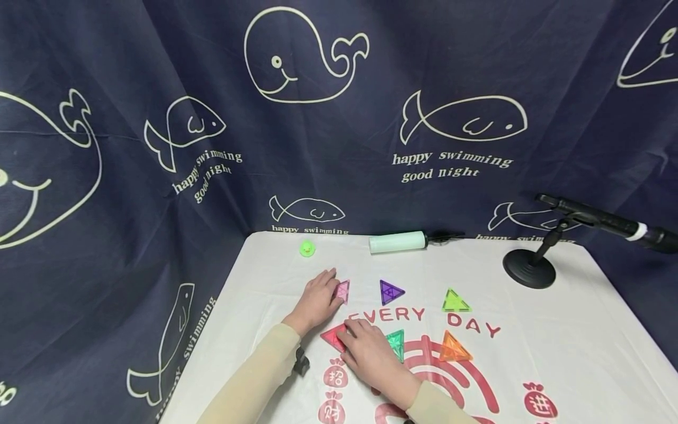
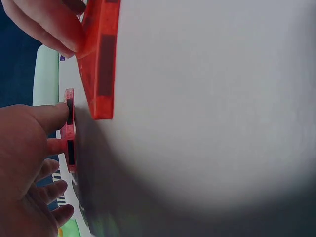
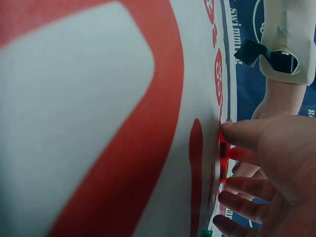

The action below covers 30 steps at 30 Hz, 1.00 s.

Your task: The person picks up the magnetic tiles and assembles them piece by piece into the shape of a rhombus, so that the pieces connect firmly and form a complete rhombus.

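At the left of the tile group, my left hand (image 1: 316, 299) holds a pink translucent triangular magnetic tile (image 1: 343, 291) between thumb and fingers. The left wrist view shows its thumb and forefinger at the pink tile's edge, the other fingers spread away. Nearer to me, my right hand (image 1: 373, 353) grips a red triangular magnetic tile (image 1: 333, 337) with thumb and forefinger, and its palm covers part of that tile. In the left wrist view the red tile (image 2: 102, 64) looms close, its side edge showing. Right of the hands lie a purple tile (image 1: 391, 292) and a green tile (image 1: 396, 344).
Farther right are a lime tile (image 1: 455, 301) and an orange tile (image 1: 454, 348). A small green duck toy (image 1: 307, 248) and a pale green hand pump (image 1: 397, 242) sit along the back edge. A black stand (image 1: 529, 268) with an angled arm occupies the back right.
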Motion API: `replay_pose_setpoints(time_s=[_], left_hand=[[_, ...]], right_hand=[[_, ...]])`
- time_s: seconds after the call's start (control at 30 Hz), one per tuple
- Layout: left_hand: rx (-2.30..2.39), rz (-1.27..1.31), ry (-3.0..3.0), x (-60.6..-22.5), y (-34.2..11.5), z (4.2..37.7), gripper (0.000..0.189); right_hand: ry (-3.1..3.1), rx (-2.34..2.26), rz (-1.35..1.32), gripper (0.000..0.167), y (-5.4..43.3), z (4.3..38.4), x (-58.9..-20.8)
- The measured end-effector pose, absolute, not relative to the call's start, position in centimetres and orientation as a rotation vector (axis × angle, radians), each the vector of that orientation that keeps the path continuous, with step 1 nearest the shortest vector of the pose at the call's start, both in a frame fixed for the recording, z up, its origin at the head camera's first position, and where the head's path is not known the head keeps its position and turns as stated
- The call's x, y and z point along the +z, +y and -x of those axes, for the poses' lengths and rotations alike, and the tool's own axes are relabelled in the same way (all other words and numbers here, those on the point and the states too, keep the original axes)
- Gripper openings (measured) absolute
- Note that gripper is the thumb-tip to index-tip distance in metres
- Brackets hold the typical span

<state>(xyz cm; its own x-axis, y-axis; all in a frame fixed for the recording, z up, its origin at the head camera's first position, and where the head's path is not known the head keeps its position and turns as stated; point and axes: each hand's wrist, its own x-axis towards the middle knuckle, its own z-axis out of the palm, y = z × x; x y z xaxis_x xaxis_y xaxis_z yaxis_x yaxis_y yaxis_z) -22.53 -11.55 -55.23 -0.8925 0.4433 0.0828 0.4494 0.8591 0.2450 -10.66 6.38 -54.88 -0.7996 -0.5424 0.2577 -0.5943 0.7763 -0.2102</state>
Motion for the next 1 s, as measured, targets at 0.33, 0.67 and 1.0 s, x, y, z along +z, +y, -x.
replay_pose_setpoints(time_s=[0.33, 0.67, 1.0], left_hand=[[-0.469, 0.72, -2.907, -55.2, -12.0, 22.6, 0.043], [-0.513, 0.709, -2.882, -55.4, -12.3, 22.7, 0.04], [-0.614, 0.678, -2.904, -55.2, -12.7, 22.6, 0.049]], right_hand=[[-2.762, 0.444, -0.873, 0.042, 6.1, 10.7, -54.7], [-2.773, 0.464, -0.85, 0.038, 5.8, 10.9, -54.6], [-2.801, 0.454, -0.815, 0.035, 5.8, 11.4, -54.8]])
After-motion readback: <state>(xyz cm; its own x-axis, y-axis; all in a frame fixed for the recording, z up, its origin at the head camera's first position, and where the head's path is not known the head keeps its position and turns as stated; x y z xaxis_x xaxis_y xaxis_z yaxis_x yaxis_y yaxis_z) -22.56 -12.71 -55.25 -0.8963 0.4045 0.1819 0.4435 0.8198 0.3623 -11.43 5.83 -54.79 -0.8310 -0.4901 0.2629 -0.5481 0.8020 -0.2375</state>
